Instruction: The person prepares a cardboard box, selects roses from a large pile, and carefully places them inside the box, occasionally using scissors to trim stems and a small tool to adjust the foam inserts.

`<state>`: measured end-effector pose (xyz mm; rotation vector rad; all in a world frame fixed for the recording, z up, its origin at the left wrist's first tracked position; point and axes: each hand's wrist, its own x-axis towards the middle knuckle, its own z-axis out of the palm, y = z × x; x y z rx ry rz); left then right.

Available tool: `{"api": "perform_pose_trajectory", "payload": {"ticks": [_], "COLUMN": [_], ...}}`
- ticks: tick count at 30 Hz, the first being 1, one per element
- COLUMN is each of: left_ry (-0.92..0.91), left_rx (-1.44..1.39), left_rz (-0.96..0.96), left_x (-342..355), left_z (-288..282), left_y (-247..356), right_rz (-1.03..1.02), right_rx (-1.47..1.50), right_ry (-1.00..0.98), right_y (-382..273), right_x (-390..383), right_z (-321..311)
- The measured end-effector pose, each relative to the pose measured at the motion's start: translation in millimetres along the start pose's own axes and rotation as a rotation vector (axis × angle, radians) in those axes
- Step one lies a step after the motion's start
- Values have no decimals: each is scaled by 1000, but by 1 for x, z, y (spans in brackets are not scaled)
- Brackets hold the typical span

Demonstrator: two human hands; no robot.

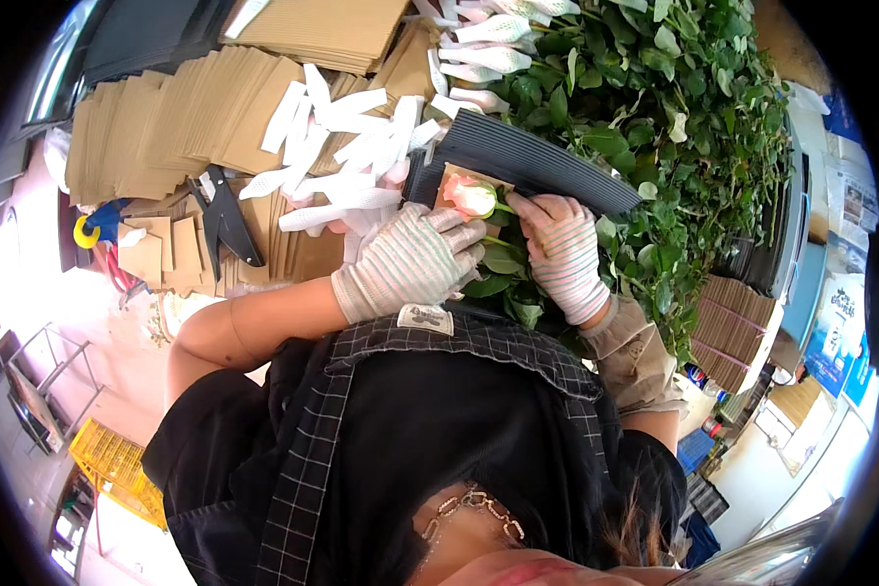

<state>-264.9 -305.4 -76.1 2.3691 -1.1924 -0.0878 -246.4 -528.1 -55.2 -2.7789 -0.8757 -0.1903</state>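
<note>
A pale pink rose [474,198] with a green stem lies in front of my chest, its head over a small brown cardboard piece [450,180]. My right hand [564,252], in a striped knit glove, has its fingertips closed on the stem just right of the bloom. My left hand [412,252], gloved alike, lies palm down at the bloom's lower left, its fingers stretched to the right. What is under its palm is hidden. Beyond the bloom a black ridged board [537,156] slants down to the right. Green leaves [503,259] show between my hands.
White net-sleeved buds [337,186] lie heaped at the left; more sleeved blooms [488,61] lie at the back. Cardboard sheets [181,122] and a black stapler [227,215] are farther left. Dense leafy stems [674,146] fill the right. A yellow crate [117,464] stands at lower left.
</note>
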Motion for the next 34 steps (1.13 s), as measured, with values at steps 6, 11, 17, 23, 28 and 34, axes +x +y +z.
{"api": "perform_pose_trajectory", "payload": {"ticks": [6, 11, 17, 23, 28, 34], "left_ry": [-13, 231, 175, -251, -266, -296], "left_rx": [-114, -265, -259, -67, -46, -4], "left_rz": [68, -358, -28, 98, -8, 118], "left_x": [-5, -29, -13, 34, 17, 27], "left_z": [-4, -56, -44, -33, -23, -24], "left_y": [-13, -44, -38, -25, -27, -35], "right_rz": [-6, -24, -18, 42, 198, 166], "right_rx": [-61, -116, -144, -107, 239, 154], "right_ry": [-374, -349, -320, -376, 12, -526], "right_y": [-4, -3, -4, -9, 6, 50], "right_x": [5, 3, 2, 2, -12, 16], "right_z": [-4, -2, -1, -13, -100, -106]}}
